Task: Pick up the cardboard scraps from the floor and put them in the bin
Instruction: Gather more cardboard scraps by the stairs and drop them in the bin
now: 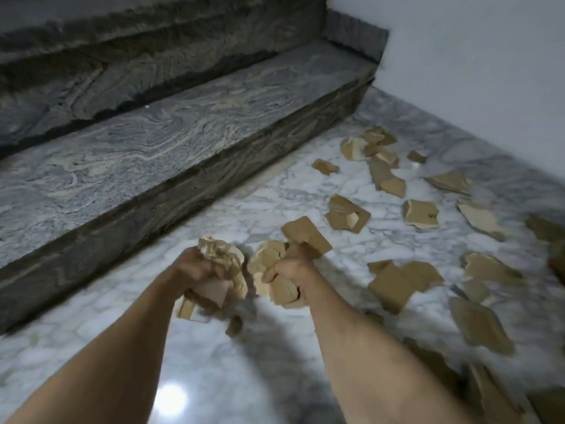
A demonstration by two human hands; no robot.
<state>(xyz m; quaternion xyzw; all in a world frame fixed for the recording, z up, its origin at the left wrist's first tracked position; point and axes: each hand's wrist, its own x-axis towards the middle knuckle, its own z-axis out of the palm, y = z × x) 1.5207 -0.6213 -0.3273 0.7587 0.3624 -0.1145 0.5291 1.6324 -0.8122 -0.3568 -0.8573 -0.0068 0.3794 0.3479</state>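
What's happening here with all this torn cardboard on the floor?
Someone is clearing up cardboard. The left hand grips a crumpled bunch of scraps, and the right hand grips another bunch. Both are held above the marble floor, beside a dark stone step. Many loose scraps lie scattered to the right, toward the white wall. One small piece sits below the left hand. No bin is in view.
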